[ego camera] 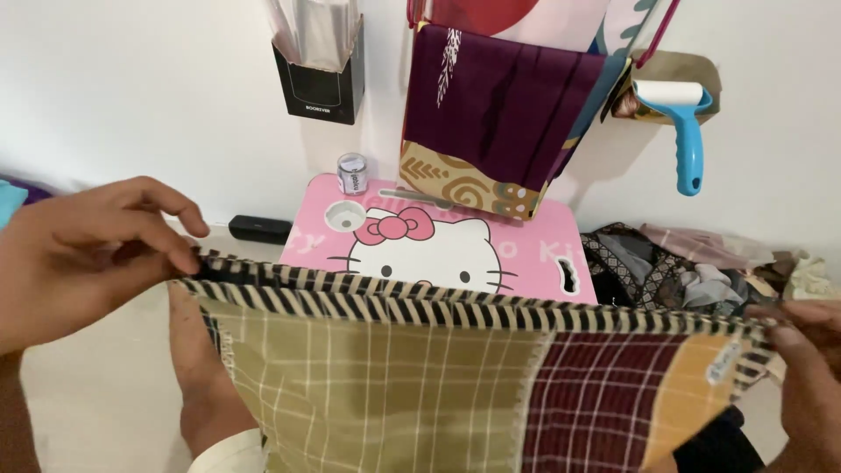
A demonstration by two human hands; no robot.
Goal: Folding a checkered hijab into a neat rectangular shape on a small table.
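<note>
I hold a checked cloth (377, 385) stretched out in front of me; it is olive with a maroon and mustard part on the right and a black-and-cream striped top border. My left hand (83, 254) pinches the border's left corner between thumb and fingers. My right hand (810, 368) grips the right corner at the frame's edge. The cloth hangs down and hides my lap. A bare foot (206, 385) shows behind the cloth's left side.
A pink lap table (534, 250) with a cartoon cat print stands behind the cloth, a small jar (353, 172) on it. A folded purple fabric (499, 114) hangs on the wall, next to a blue lint roller (681, 114) and a black holder (320, 74). Piled clothes (692, 267) lie at the right.
</note>
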